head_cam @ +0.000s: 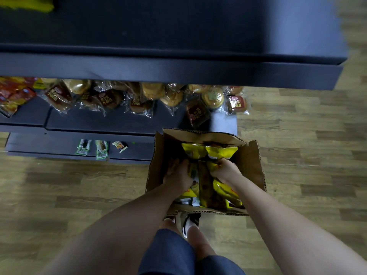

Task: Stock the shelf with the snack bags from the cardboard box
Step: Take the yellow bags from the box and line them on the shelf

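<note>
An open cardboard box [250,163] stands on the wood floor in front of the dark shelf unit [178,70]. Several yellow snack bags [206,150] stand packed inside it. Both my hands reach down into the box. My left hand [176,173] curls round the top of a yellow bag on the left side. My right hand [225,170] grips the top of another yellow bag on the right side. The fingertips of both hands are hidden among the bags.
The middle shelf [111,120] holds several wrapped bread buns and red packets at its left end. Green and white packets [101,148] lie on the lowest shelf. A yellow bag [27,3] sits on the top shelf, far left. My legs and shoes [190,223] stand just behind the box.
</note>
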Demonstrator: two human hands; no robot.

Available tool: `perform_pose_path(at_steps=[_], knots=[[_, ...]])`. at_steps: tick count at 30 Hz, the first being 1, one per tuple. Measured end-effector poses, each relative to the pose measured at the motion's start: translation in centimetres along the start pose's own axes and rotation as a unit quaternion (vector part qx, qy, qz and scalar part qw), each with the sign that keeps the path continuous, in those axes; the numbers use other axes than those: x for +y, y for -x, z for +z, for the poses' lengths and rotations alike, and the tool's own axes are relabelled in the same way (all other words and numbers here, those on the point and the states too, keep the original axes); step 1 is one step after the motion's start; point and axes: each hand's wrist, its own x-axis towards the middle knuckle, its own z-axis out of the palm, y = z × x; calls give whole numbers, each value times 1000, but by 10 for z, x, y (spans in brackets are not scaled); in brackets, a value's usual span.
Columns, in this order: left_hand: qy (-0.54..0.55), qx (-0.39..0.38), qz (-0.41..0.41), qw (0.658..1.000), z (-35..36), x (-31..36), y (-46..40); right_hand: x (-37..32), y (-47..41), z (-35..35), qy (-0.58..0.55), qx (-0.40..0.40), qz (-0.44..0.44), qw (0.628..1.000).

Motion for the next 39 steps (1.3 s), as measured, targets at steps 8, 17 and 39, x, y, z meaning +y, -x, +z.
perform_pose_path(at_steps=[8, 17, 39], knots=[[-42, 42, 28, 998, -38, 19, 33, -26, 36, -12, -58, 14, -65, 996], [-42, 138, 113, 983, -72, -2, 64, -40, 75, -25, -125, 59, -170, 976], [62, 477, 281, 831, -118, -30, 142, -60, 151, -27, -71, 306, -442, 840]])
